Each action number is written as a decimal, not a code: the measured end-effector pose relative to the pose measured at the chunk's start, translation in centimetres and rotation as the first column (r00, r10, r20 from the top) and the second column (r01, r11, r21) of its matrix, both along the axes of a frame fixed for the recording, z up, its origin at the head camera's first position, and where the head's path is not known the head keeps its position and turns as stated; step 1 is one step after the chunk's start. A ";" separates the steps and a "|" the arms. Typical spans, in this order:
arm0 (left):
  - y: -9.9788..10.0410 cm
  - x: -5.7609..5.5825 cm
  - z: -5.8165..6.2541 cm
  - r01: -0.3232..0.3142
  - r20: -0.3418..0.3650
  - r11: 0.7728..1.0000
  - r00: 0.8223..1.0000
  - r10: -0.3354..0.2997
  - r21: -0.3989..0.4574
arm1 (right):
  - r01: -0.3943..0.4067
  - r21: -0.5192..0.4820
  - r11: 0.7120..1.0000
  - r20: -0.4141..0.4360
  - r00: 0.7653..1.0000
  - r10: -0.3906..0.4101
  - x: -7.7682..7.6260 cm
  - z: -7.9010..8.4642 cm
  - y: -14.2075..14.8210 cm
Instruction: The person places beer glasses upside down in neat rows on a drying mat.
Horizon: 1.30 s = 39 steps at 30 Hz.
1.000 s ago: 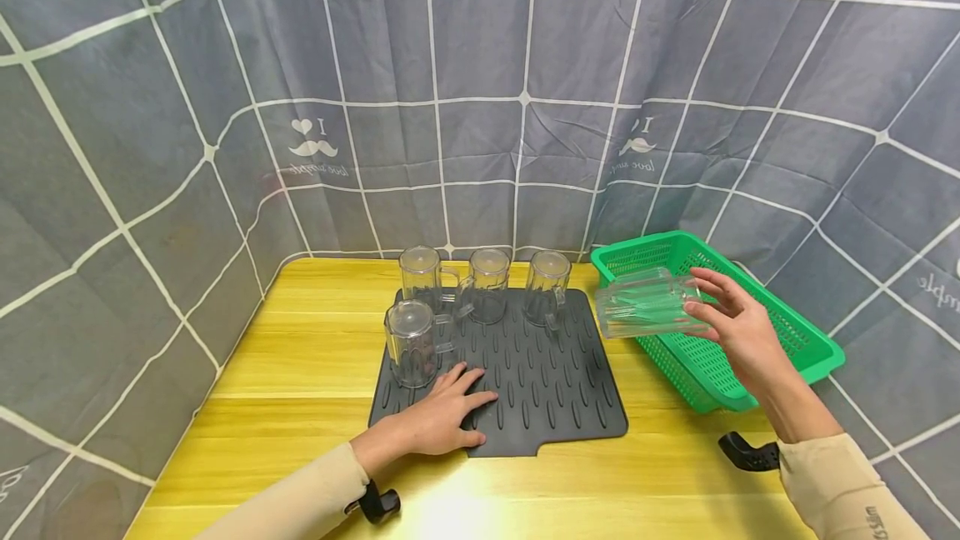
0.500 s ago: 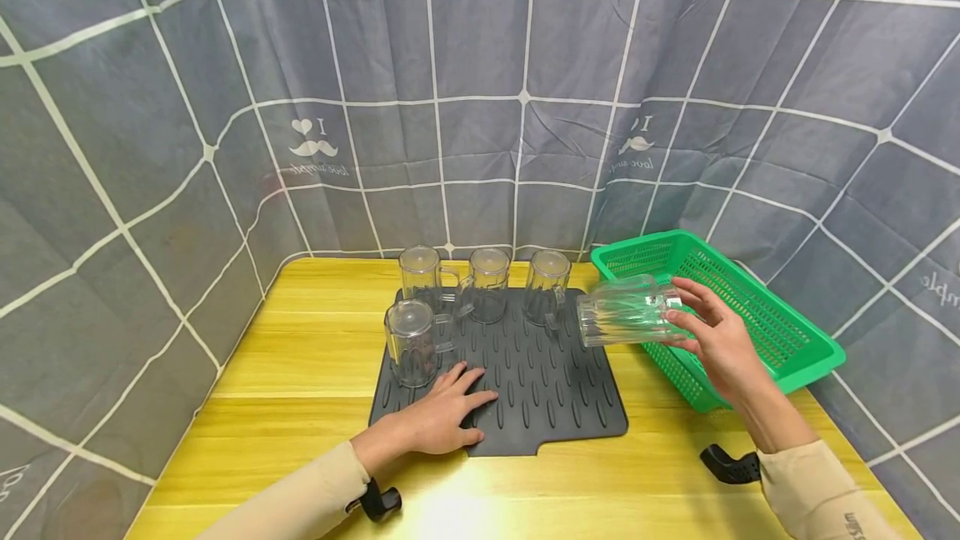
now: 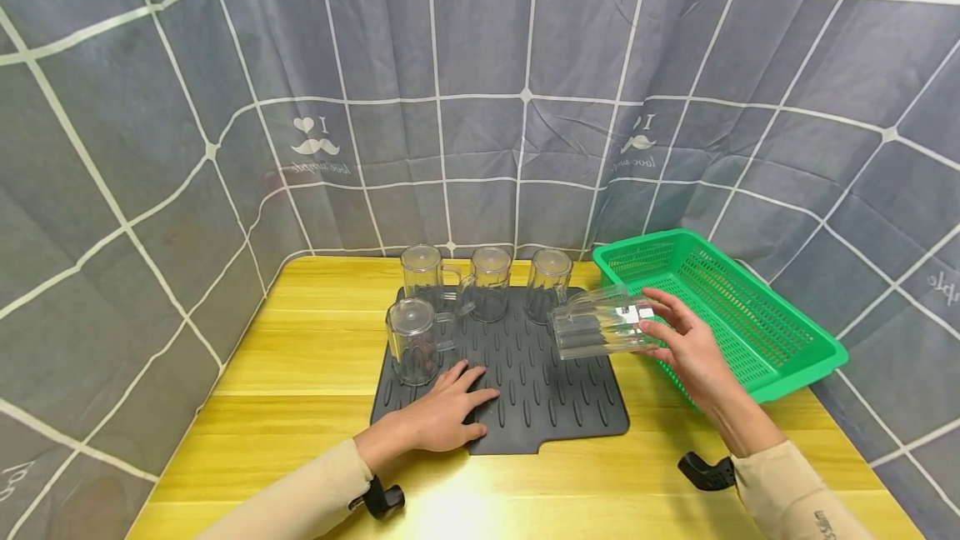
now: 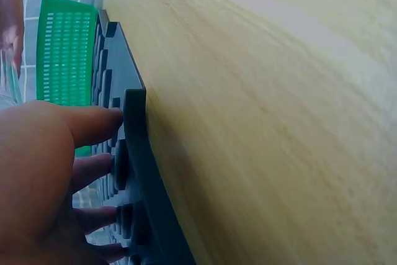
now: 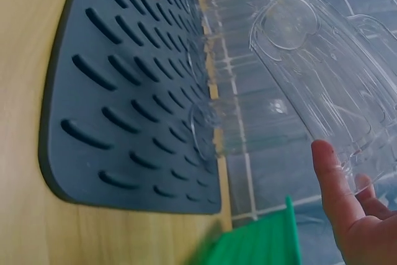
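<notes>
My right hand (image 3: 686, 348) pinches a clear mug (image 3: 596, 327) by one end, thumb on the near side. The mug lies sideways in the air over the right part of the black drying mat (image 3: 528, 415). In the right wrist view, the thumb (image 5: 332, 175) presses against the clear mug (image 5: 322, 72), its handle on the far side. My left hand (image 3: 446, 415) rests with spread fingers on the mat's front left. Beside it an upside-down mug (image 3: 414, 344) stands on the mat. Several more clear mugs (image 3: 491, 286) stand inverted along the back edge.
A green plastic basket (image 3: 806, 357) with perforated walls sits at the right of the yellow wooden table (image 3: 285, 373). Grey curtains with white grid lines (image 3: 480, 140) enclose the table at the back and both sides.
My right hand has carried the mug leftward and slightly toward me, from over the basket to over the mat's right part. The left hand stays in place on the mat.
</notes>
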<state>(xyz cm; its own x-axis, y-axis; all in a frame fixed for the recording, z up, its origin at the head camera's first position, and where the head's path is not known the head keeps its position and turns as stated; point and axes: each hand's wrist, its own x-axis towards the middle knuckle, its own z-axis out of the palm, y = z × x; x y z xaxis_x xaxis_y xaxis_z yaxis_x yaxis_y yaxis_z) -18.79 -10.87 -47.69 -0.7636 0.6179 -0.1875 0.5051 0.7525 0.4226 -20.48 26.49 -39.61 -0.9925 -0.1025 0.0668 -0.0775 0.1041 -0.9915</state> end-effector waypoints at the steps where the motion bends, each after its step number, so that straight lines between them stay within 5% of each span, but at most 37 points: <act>1: 0.0 0.0 0.0 -0.002 -0.003 1.000 1.000 0.002 -0.002 | -0.001 -0.001 1.000 0.001 1.000 0.001 -0.1 -0.2 -0.2; 12: 0.3 -0.2 0.1 -0.038 0.006 0.999 0.999 0.038 0.027 | -0.029 -0.097 0.995 0.027 0.999 0.032 -0.1 -1.6 -1.9; 18: 0.7 0.0 0.8 -0.077 -0.007 0.986 0.997 0.079 0.147 | -0.040 -0.128 0.991 0.034 0.998 0.045 -0.1 -2.4 -2.5; 30: 2.1 0.3 2.6 -0.190 0.008 0.904 0.979 0.202 0.382 | -0.063 -0.147 0.987 0.045 0.996 0.071 -0.2 -3.5 -4.1; 39: 2.9 0.2 2.7 -0.230 0.102 0.790 0.972 0.210 0.568 | -0.066 -0.150 0.986 0.086 0.993 0.080 -0.1 -3.9 -5.4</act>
<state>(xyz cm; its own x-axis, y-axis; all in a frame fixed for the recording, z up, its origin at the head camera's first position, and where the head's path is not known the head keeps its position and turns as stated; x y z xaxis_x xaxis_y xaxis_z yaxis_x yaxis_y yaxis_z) -18.64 -8.00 -44.97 -0.8921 0.4357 0.1198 0.3343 0.4579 0.8238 -20.57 21.13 -43.50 -0.9854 -0.1705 -0.0043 0.0122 -0.0458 -0.9989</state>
